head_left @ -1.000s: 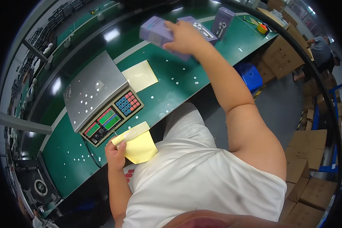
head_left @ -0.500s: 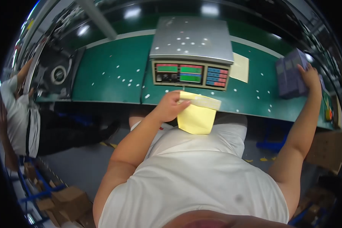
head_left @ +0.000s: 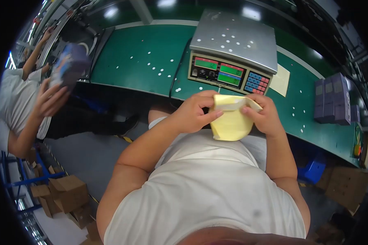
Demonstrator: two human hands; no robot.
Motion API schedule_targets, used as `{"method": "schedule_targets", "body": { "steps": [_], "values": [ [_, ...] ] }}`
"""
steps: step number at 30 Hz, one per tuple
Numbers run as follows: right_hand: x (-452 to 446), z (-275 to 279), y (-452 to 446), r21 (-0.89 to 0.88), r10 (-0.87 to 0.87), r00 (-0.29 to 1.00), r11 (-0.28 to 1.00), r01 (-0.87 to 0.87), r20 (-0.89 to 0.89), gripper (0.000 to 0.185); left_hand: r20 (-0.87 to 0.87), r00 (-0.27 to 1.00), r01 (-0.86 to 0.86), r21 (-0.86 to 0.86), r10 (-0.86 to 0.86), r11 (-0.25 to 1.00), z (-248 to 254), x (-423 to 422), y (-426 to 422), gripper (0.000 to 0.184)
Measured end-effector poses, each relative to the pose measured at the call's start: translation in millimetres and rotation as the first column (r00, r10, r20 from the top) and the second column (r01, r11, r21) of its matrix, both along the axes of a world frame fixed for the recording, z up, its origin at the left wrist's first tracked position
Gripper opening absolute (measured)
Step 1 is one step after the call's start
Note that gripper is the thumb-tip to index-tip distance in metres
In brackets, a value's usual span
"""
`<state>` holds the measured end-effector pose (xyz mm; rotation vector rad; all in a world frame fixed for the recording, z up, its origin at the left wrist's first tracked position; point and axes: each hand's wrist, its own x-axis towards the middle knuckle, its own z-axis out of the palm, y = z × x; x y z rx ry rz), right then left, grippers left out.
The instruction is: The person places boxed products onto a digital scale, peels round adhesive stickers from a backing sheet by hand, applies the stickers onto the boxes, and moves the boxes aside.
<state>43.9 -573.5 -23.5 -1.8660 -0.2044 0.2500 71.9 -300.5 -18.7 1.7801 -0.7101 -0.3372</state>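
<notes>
Both hands are on a yellow sheet [head_left: 232, 124] with a paler folded strip along its top, in front of the bench edge. My left hand [head_left: 196, 112] pinches its left top corner. My right hand [head_left: 265, 113] pinches the right top corner, where the sheet curls. Just beyond stands a weighing scale [head_left: 233, 73] with a steel top and lit displays; small white round stickers lie on it and on the green bench [head_left: 131, 45]. A pale yellow sheet [head_left: 280, 80] lies to the right of the scale.
Purple boxes [head_left: 332, 100] stand together at the bench's right, near a roll of tape [head_left: 357, 150]. At the left a co-worker [head_left: 22, 102] holds a blurred purple box [head_left: 71, 65]. Cardboard boxes [head_left: 69, 194] and a blue stool [head_left: 313, 168] are below bench level.
My right hand has left the purple boxes and taken hold of the yellow sheet's right side. The view has shifted, and a co-worker's hand with a purple box has appeared at the left.
</notes>
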Motion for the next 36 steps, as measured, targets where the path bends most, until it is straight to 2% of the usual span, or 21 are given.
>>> {"method": "schedule_targets", "body": {
  "steps": [2, 3, 5, 6, 7, 9, 11, 13, 15, 16, 18, 19, 21, 23, 24, 26, 27, 31, 36],
  "values": [
    [4, -13, -21, -0.032, -0.063, 0.996, 0.997, 0.065, 0.059, 0.027, 0.305, 0.937, -0.174, -0.004, 0.167, 0.985, 12, -8, 28, 0.019],
    [5, -21, -29, -0.032, -0.047, 0.997, 0.998, 0.049, 0.061, 0.027, 0.45, 0.861, -0.252, -0.023, 0.235, 0.967, 20, -9, 44, 0.02],
    [4, -41, -45, 0.021, -0.176, 0.984, 0.984, 0.175, 0.024, 0.026, 0.828, 0.503, -0.418, -0.017, 0.247, 0.909, 58, -5, 88, 0.034],
    [0, -47, -47, 0.043, -0.245, 0.97, 0.969, 0.245, -0.01, 0.026, 0.892, 0.409, -0.607, 0.108, 0.193, 0.787, 88, 0, 97, 0.043],
    [-4, -50, -47, 0.037, -0.242, 0.97, 0.969, 0.243, -0.025, 0.026, 0.936, 0.333, -0.769, 0.201, 0.111, 0.607, 106, 7, 106, 0.052],
    [-3, -52, -47, -0.012, -0.203, 0.979, 0.979, 0.203, 0.026, 0.025, 0.942, 0.335, -0.827, 0.279, 0.027, 0.489, 92, 63, 139, 0.066],
    [1, -52, -48, -0.033, -0.196, 0.978, 0.98, 0.198, 0.068, 0.025, 0.78, 0.626, -0.75, 0.592, 0.026, 0.296, 87, 112, 146, 0.07],
    [3, -51, -43, -0.078, -0.17, 0.983, 0.981, 0.176, 0.075, 0.025, 0.524, 0.836, -0.539, 0.84, 0.163, 0.062, 73, 167, 144, 0.073],
    [0, -50, -39, -0.093, -0.183, 0.98, 0.977, 0.19, 0.08, 0.025, 0.283, 0.888, -0.318, 0.947, 0.364, 0.038, 58, 204, 146, 0.077],
    [-2, -48, -39, -0.138, -0.157, 0.979, 0.975, 0.175, 0.132, 0.025, 0.289, 0.895, -0.321, 0.946, 0.341, 0.042, 53, 211, 149, 0.077],
    [-6, -46, -41, -0.229, -0.103, 0.969, 0.961, 0.156, 0.225, 0.025, 0.32, 0.927, -0.35, 0.925, 0.194, 0.149, 49, 223, 154, 0.08],
    [-8, -48, -41, -0.221, -0.132, 0.965, 0.958, 0.183, 0.228, 0.025, 0.337, 0.934, -0.355, 0.912, 0.118, 0.203, 51, 231, 154, 0.082],
    [-9, -54, -42, -0.237, -0.103, 0.947, 0.955, 0.179, 0.303, 0.026, 0.467, 0.87, -0.467, 0.673, 0.159, 0.574, 63, 223, 152, 0.09],
    [-9, -55, -42, -0.244, -0.103, 0.933, 0.95, 0.195, 0.345, 0.026, 0.573, 0.791, -0.508, 0.419, 0.215, 0.752, 97, 193, 122, 0.097],
    [-8, -54, -42, -0.244, -0.091, 0.941, 0.954, 0.176, 0.325, 0.026, 0.581, 0.789, -0.499, 0.416, 0.2, 0.761, 109, 186, 110, 0.097],
    [-5, -51, -41, -0.249, -0.055, 0.957, 0.96, 0.129, 0.284, 0.026, 0.525, 0.82, -0.366, 0.176, 0.228, 0.914, 125, 176, 91, 0.098],
    [-4, -49, -41, -0.253, -0.062, 0.955, 0.957, 0.139, 0.289, 0.026, 0.491, 0.839, -0.292, 0.042, 0.235, 0.955, 132, 174, 81, 0.098],
    [-4, -43, -41, -0.247, -0.052, 0.958, 0.961, 0.125, 0.282, 0.027, 0.446, 0.874, -0.183, -0.064, 0.192, 0.981, 159, 170, 24, 0.105],
    [-7, -46, -41, -0.231, -0.076, 0.958, 0.962, 0.143, 0.277, 0.027, 0.452, 0.888, 0.0, -0.19, 0.087, 0.982, 144, 216, -38, 0.1]
  ]
}}
